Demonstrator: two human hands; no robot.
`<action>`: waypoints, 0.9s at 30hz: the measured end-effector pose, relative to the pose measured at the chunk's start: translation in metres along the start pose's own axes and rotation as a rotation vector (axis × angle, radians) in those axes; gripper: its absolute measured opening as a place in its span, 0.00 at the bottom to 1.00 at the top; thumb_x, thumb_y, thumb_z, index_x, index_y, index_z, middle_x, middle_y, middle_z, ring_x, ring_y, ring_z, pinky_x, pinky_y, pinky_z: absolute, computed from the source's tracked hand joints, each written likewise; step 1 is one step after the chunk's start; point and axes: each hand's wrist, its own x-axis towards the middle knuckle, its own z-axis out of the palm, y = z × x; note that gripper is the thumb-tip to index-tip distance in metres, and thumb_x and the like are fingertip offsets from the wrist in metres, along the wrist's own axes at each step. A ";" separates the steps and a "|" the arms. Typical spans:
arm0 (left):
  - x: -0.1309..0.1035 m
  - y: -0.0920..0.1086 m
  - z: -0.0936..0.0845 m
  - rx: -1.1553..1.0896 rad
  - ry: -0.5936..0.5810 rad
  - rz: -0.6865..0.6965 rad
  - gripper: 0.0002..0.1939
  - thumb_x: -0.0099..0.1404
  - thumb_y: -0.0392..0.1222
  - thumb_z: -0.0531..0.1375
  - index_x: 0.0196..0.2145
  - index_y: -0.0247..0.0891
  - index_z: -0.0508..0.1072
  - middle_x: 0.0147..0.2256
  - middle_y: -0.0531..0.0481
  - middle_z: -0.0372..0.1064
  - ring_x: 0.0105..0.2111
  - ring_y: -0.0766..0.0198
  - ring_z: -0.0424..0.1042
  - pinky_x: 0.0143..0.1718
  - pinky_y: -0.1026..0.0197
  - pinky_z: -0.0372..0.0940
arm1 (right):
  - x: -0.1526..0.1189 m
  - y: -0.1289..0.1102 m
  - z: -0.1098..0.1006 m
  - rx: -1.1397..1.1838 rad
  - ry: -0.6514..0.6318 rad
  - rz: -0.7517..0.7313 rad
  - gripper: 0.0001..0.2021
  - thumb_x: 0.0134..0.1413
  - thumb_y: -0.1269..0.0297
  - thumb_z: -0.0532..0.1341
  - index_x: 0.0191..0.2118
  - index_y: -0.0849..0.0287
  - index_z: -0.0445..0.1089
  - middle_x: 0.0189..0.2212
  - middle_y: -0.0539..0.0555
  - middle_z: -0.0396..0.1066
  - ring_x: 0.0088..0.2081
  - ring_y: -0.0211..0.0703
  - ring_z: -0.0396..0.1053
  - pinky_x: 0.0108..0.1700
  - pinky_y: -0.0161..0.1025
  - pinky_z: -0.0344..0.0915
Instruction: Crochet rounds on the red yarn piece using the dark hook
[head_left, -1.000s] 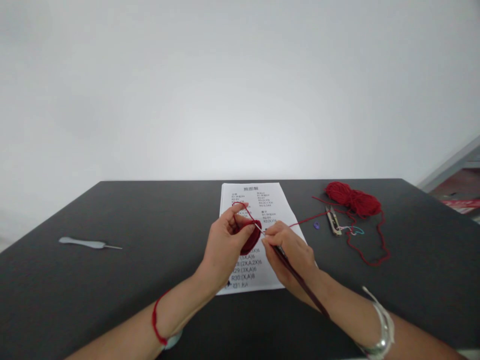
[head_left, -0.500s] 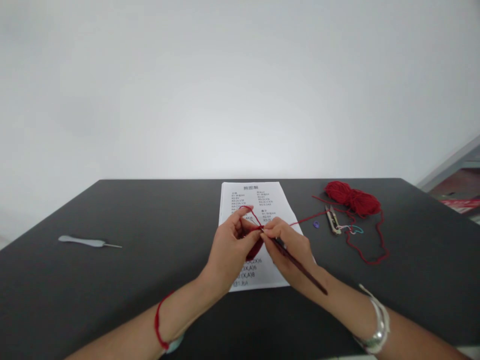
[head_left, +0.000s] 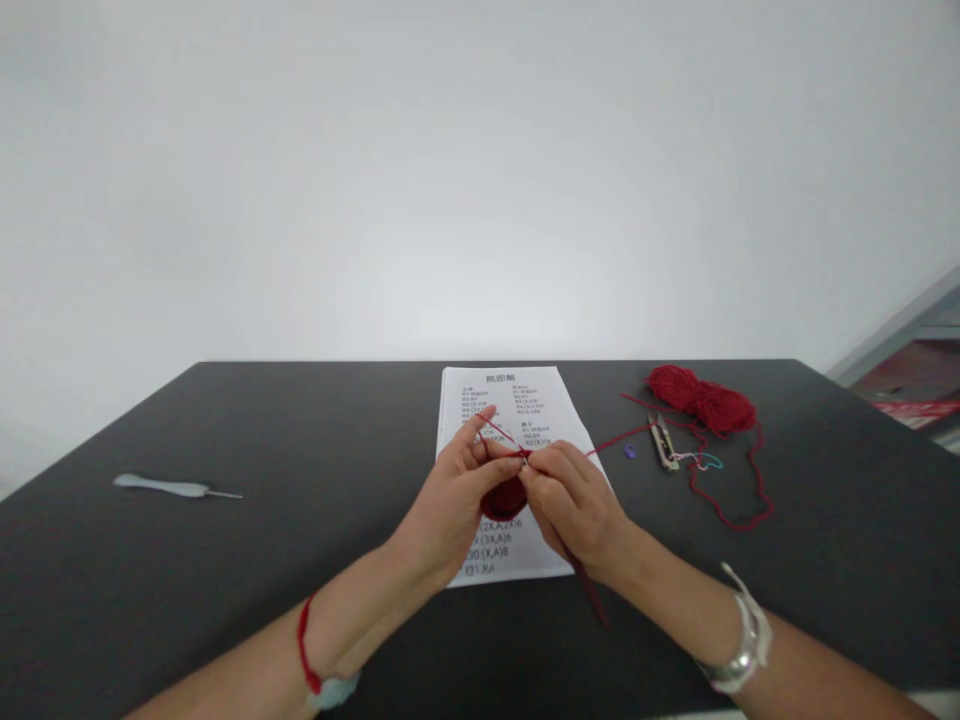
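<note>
Between thumb and fingers, my left hand (head_left: pixel 454 490) pinches a small dark red crochet piece (head_left: pixel 504 499). Red yarn (head_left: pixel 501 430) runs over its raised index finger down to the work. My right hand (head_left: pixel 574 495) is closed around a dark brown crochet hook (head_left: pixel 590 592), whose handle slants out below the palm toward me. The hook's tip meets the top edge of the piece, where my fingers partly hide it. Both hands are close together above a printed pattern sheet (head_left: pixel 500 403).
To the right lie a red yarn skein (head_left: pixel 701 398) with a loose strand, thread snips (head_left: pixel 663 443), a purple stitch marker (head_left: pixel 630 451) and a small turquoise loop (head_left: pixel 710 461). A second, grey-handled crochet hook (head_left: pixel 176 488) rests at the left of the black table (head_left: pixel 315 430).
My right hand has turned, so the hook's handle now points more steeply down toward me. More of the red crochet piece shows below my left thumb.
</note>
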 end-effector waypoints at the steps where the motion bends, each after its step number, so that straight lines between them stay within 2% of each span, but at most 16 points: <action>1: -0.001 -0.001 0.001 0.020 -0.001 0.026 0.43 0.49 0.31 0.68 0.61 0.34 0.57 0.24 0.59 0.68 0.23 0.70 0.65 0.27 0.66 0.57 | -0.001 -0.004 0.002 0.045 0.029 0.077 0.09 0.59 0.77 0.54 0.34 0.54 0.63 0.28 0.52 0.66 0.29 0.42 0.64 0.30 0.39 0.65; 3: -0.001 -0.002 0.001 0.066 0.001 0.081 0.44 0.51 0.33 0.67 0.63 0.39 0.55 0.24 0.59 0.68 0.23 0.70 0.65 0.27 0.66 0.57 | -0.001 -0.010 0.006 0.251 0.115 0.299 0.08 0.58 0.76 0.56 0.33 0.54 0.63 0.30 0.51 0.66 0.29 0.40 0.66 0.30 0.37 0.65; 6: 0.000 -0.002 0.000 0.105 0.017 0.133 0.44 0.51 0.34 0.67 0.63 0.42 0.55 0.24 0.60 0.66 0.24 0.69 0.66 0.29 0.65 0.60 | 0.005 -0.013 0.009 0.701 0.246 0.668 0.05 0.57 0.71 0.59 0.32 0.55 0.62 0.30 0.49 0.66 0.29 0.37 0.67 0.30 0.35 0.66; 9: 0.002 -0.001 -0.002 0.134 0.043 0.166 0.44 0.51 0.34 0.67 0.64 0.42 0.55 0.24 0.60 0.66 0.24 0.69 0.66 0.28 0.66 0.60 | 0.010 -0.010 0.007 1.061 0.296 0.841 0.07 0.57 0.67 0.59 0.29 0.55 0.60 0.24 0.46 0.63 0.25 0.37 0.64 0.29 0.36 0.66; 11: 0.004 0.001 -0.002 0.168 0.064 0.192 0.44 0.51 0.34 0.66 0.64 0.40 0.55 0.24 0.59 0.67 0.23 0.70 0.65 0.27 0.67 0.59 | 0.011 -0.007 0.004 1.082 0.301 0.839 0.07 0.56 0.68 0.59 0.29 0.55 0.60 0.23 0.45 0.63 0.25 0.36 0.63 0.29 0.36 0.64; 15: 0.004 0.004 -0.003 0.282 0.076 0.266 0.41 0.52 0.33 0.65 0.63 0.37 0.57 0.24 0.59 0.66 0.24 0.69 0.65 0.28 0.66 0.60 | 0.006 -0.010 -0.003 0.706 0.230 0.634 0.05 0.55 0.72 0.60 0.31 0.55 0.66 0.28 0.48 0.67 0.28 0.37 0.65 0.29 0.35 0.63; 17: 0.004 0.005 -0.003 0.341 0.062 0.312 0.39 0.54 0.33 0.64 0.62 0.37 0.57 0.24 0.59 0.65 0.25 0.69 0.64 0.29 0.66 0.61 | 0.005 -0.012 -0.004 0.605 0.205 0.601 0.05 0.55 0.72 0.60 0.31 0.55 0.66 0.29 0.49 0.68 0.28 0.37 0.65 0.29 0.35 0.63; 21: 0.005 0.006 -0.006 0.450 0.056 0.363 0.36 0.55 0.33 0.62 0.61 0.38 0.60 0.24 0.59 0.63 0.25 0.68 0.63 0.30 0.64 0.60 | 0.011 -0.012 -0.005 0.816 0.229 0.862 0.08 0.58 0.68 0.58 0.28 0.56 0.61 0.21 0.46 0.63 0.23 0.36 0.62 0.25 0.34 0.62; 23: 0.007 0.007 -0.008 0.474 0.045 0.369 0.35 0.56 0.33 0.62 0.61 0.38 0.60 0.24 0.59 0.63 0.25 0.68 0.63 0.31 0.64 0.60 | 0.014 -0.010 -0.007 0.849 0.205 0.878 0.08 0.58 0.68 0.57 0.28 0.56 0.61 0.20 0.45 0.61 0.22 0.36 0.62 0.24 0.34 0.61; 25: 0.008 0.007 -0.010 0.478 0.027 0.369 0.34 0.56 0.33 0.62 0.60 0.37 0.60 0.24 0.59 0.64 0.26 0.67 0.64 0.31 0.63 0.60 | 0.015 -0.008 -0.010 0.691 0.140 0.731 0.06 0.57 0.70 0.58 0.29 0.56 0.62 0.23 0.47 0.64 0.23 0.36 0.62 0.25 0.34 0.62; 27: 0.009 0.008 -0.011 0.475 0.013 0.369 0.33 0.56 0.33 0.62 0.59 0.36 0.61 0.25 0.58 0.64 0.26 0.67 0.64 0.32 0.63 0.60 | 0.014 -0.007 -0.015 0.480 0.045 0.466 0.07 0.57 0.73 0.58 0.31 0.55 0.63 0.27 0.49 0.67 0.27 0.37 0.64 0.28 0.35 0.63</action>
